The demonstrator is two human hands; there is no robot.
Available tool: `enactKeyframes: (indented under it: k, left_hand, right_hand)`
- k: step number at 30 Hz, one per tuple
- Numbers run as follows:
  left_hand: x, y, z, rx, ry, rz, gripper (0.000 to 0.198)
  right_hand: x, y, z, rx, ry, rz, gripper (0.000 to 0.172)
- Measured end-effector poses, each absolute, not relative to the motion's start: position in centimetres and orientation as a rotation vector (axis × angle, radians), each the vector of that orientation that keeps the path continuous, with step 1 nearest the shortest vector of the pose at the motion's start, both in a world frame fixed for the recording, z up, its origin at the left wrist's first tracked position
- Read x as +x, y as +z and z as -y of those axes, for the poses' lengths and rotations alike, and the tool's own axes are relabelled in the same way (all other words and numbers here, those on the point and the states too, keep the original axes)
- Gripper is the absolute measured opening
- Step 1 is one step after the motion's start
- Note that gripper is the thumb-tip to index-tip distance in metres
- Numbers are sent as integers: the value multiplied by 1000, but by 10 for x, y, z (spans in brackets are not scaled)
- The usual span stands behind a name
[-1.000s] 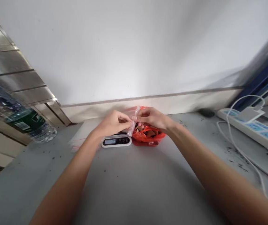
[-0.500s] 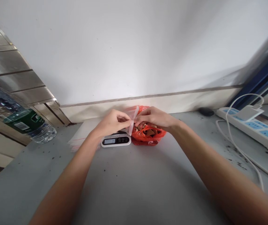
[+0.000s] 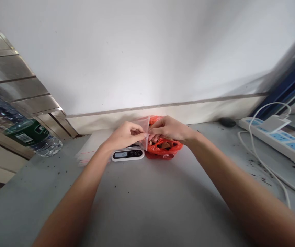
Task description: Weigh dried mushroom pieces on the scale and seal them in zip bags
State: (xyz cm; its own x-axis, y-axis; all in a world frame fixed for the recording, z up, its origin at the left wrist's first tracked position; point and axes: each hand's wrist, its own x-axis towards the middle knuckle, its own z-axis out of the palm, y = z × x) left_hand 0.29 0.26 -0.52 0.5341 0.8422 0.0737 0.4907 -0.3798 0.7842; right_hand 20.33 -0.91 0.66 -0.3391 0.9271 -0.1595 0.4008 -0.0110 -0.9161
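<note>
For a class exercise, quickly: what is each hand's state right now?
Left hand: closed, holding the clear thin plastic bag.
Right hand: closed, seemingly pinching the same bag's edge.

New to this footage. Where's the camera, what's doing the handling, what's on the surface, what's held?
There's no machine: these are a person's bare hands. Every picture comes from one head-worn camera, looking forward and down. The left hand and right hand pinch a clear bag. On the grey surface are a scale, a red bag holding brown pieces, stacked sleeves, a bottle and a power strip.
</note>
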Motion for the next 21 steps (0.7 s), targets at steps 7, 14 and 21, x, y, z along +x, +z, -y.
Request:
enactKeyframes:
  k: [7,14,21]
  left_hand:
    - [5,-4,1,2048,620,-1256,17]
    - [1,4,-3,1907,930,-1358,16]
    - [15,3,6,1959,958,-1256,14]
  right_hand:
    - [195,7,11,-1430,1184,1810,30]
    - [189,9,13,-1675,548,1727,38]
    - [180,-9,11,-1211,519,1930,20]
